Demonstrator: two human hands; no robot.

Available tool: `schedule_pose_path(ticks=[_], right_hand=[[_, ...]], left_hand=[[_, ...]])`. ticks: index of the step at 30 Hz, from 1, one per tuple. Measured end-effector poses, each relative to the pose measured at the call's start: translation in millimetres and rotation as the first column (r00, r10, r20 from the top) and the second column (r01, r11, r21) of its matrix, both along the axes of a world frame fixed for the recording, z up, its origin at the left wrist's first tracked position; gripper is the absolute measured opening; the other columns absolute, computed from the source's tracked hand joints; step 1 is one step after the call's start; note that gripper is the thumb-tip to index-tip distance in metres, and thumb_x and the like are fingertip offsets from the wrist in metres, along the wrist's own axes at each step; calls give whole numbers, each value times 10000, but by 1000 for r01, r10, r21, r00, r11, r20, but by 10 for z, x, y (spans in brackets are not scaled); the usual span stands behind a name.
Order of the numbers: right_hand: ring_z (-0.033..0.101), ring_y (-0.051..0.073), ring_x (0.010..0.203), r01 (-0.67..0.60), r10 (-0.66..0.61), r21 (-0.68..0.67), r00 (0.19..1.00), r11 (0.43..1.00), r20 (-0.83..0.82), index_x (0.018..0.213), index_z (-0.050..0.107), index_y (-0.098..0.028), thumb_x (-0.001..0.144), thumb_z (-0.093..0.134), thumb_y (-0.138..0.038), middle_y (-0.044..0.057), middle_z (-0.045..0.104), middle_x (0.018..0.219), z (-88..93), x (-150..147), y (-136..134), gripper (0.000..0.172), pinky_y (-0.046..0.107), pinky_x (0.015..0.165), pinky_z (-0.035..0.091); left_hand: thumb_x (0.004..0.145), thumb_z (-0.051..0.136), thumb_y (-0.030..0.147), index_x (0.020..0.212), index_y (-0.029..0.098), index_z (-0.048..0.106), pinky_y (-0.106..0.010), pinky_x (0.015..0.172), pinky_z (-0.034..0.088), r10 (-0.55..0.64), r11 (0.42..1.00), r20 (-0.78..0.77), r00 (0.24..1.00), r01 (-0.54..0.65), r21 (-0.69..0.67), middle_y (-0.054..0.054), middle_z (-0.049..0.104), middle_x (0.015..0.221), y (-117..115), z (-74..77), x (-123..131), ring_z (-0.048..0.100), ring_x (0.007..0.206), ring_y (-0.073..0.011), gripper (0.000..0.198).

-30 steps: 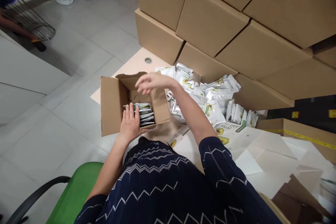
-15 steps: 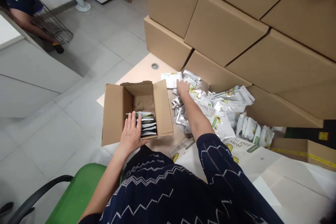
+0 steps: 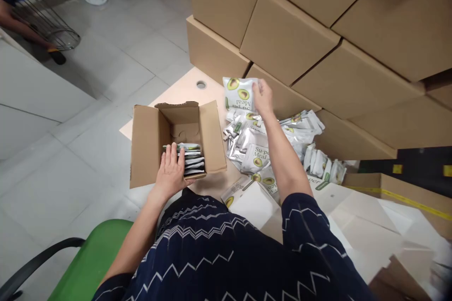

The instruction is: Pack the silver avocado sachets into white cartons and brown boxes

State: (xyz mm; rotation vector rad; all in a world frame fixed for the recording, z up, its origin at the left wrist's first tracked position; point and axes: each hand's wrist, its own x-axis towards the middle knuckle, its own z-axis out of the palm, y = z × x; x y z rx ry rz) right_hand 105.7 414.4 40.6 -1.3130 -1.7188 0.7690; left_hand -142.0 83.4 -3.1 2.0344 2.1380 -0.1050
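Observation:
My right hand (image 3: 263,97) pinches a white pouch (image 3: 237,92) printed with avocado halves, by its right edge, above a loose heap of similar silver-backed pouches (image 3: 256,154). An open cardboard box (image 3: 144,146) stands to the left, its side flaps folded outward. Inside, several pouches (image 3: 193,161) stand in a row near the close wall. My left hand (image 3: 171,169) lies with outstretched fingers over the box's near left corner, the fingertips against that row.
Large closed cartons (image 3: 289,35) are stacked behind the heap. A white printed box (image 3: 252,202) lies near my body, and an open carton (image 3: 399,188) stands at right. A green chair (image 3: 93,258) is at lower left. Another person's leg (image 3: 26,28) shows at upper left.
My right hand has lifted a pouch from the heap, its avocado print now showing. My left hand stays at the box. The view has shifted slightly.

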Motion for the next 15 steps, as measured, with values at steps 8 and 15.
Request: schedule_pose_path(ticks=[8, 15], right_hand=[[615, 200, 1099, -121, 153, 232, 980, 965, -127, 1011, 640, -249, 963, 508, -480, 3, 623, 982, 1194, -19, -913, 270, 399, 1016, 487], [633, 188, 1047, -611, 556, 22, 734, 791, 389, 1157, 631, -252, 1014, 424, -373, 24, 672, 1049, 1164, -893, -1429, 280, 300, 892, 496]], left_hand=[[651, 779, 618, 1549, -15, 266, -563, 1224, 184, 17, 1000, 32, 999, -16, -25, -317, 82, 1641, 30, 62, 32, 74, 1534, -458, 1213], [633, 796, 605, 1541, -19, 283, -562, 1222, 185, 23, 1000, 42, 999, -22, -12, -325, 100, 1635, 28, 46, 42, 79, 1531, -465, 1214]])
